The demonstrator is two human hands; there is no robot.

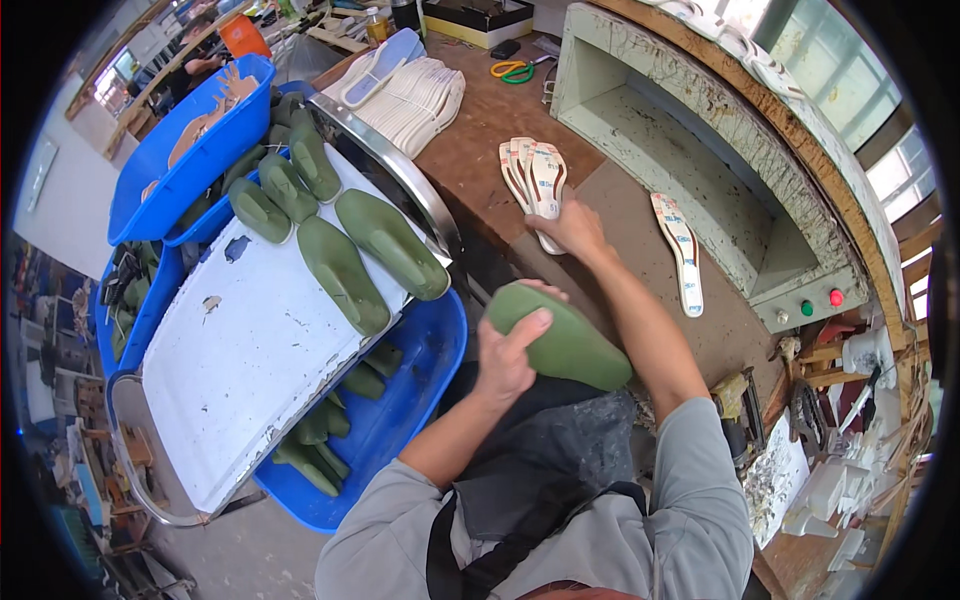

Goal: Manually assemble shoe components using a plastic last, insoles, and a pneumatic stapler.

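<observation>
My left hand (505,360) is wrapped around a green shoe last (570,340) held over my lap, its thumb lying across the last's surface. On the brown bench, my right hand (572,230) pinches the narrow end of an insole (545,175) at a small fanned group of pale insoles with printed marks. My fingertips partly hide that end, so how many pieces they grip is unclear. Another pair of pale insoles (679,255) lies farther right on the bench. Several green lasts (342,275) rest on the white board (230,340) to my left.
Below the board, a blue tub (440,375) holds more green lasts. Another blue tub (130,200) with tan pieces stands at far left. Bundled white insoles (425,95), green-and-orange scissors (512,71) and a grey metal box (660,120) with buttons occupy the bench's far side.
</observation>
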